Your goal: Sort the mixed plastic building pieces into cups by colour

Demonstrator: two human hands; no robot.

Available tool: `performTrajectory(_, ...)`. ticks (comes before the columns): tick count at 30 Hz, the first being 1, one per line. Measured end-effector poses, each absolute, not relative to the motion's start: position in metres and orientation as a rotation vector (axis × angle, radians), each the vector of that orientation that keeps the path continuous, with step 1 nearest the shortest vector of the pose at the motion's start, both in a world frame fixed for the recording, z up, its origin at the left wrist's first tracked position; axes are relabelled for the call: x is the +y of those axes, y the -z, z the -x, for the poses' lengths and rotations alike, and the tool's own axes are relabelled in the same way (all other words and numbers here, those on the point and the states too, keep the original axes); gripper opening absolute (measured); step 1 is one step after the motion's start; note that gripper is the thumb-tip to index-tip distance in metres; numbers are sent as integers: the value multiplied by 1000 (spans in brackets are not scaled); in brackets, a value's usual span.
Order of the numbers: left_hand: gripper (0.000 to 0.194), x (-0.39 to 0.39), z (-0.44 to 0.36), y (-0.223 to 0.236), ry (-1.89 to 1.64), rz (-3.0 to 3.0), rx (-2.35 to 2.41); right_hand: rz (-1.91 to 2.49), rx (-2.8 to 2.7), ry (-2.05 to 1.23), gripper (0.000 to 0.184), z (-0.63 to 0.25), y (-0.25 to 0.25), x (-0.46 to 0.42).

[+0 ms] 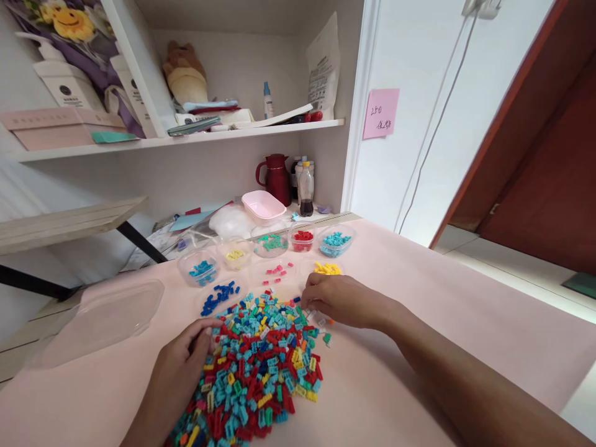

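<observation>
A heap of small toy building bricks [261, 366] in red, light blue, yellow, green and other colours lies on the pink tabletop. My left hand [184, 357] rests at the heap's left edge, its index finger stretched onto the bricks and its thumb a little apart. Over the far right edge of the heap, my right hand [338, 299] has its fingers bent down and together; whatever they hold is hidden. Just beyond it sit yellow bricks [328, 268] in a clear tub, partly covered by the hand. A few white and green bricks [327, 339] lie beside the right hand.
Clear tubs hold dark blue [218, 299], blue [202, 270], pale yellow [234, 255], green [271, 243], red [303, 239], light blue [336, 241] and pink bricks [278, 271]. A clear lid [116, 313] lies left. Behind stand a pink basin [264, 206], red jug [275, 180] and bottle [306, 189].
</observation>
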State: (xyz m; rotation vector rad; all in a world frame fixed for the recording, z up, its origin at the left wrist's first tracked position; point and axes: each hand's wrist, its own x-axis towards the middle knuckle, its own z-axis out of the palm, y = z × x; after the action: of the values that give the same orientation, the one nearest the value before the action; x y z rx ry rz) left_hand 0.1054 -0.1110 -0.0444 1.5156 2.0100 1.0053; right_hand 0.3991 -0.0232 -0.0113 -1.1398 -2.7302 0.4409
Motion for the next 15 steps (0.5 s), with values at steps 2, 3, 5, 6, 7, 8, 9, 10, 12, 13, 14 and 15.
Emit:
performTrajectory(2,37,-111,-105,45,-984,-1508,2020,1147,-2720,-439,27,-399,11,-23)
performTrajectory(3,37,-111,-105,46,-974,-1504,2022,1137,-2714,-426,26,-399,11,-23)
performTrajectory(5,37,-111,-105,46,-960,-1509,2020,1107,-2707,-392,25,-397,12,-23)
performTrajectory(6,37,-111,-105,46,-953,-1516,2018,1097,-2706,-379,24,-396,13,-23)
performTrajectory(7,37,-111,-106,45,-946,-1525,2017,1095,-2706,-368,24,-393,15,-23)
performTrajectory(8,37,-112,-106,45,-939,-1535,2017,1100,-2706,-358,24,-391,17,-23)
performTrajectory(9,38,-112,-106,45,-931,-1544,2017,1110,-2703,-346,23,-388,19,-23)
performTrajectory(10,39,-113,-106,44,-922,-1548,2020,1124,-2699,-333,22,-386,21,-23)
performTrajectory(12,39,-114,-106,44,-913,-1553,2019,1153,-2686,-304,21,-381,25,-22)
performTrajectory(13,38,-114,-106,44,-913,-1558,2015,1162,-2680,-294,21,-379,27,-21)
performTrajectory(14,38,-114,-107,45,-914,-1563,2009,1168,-2676,-287,21,-378,28,-21)
performTrajectory(15,37,-114,-107,45,-914,-1567,2003,1173,-2674,-283,21,-377,29,-20)
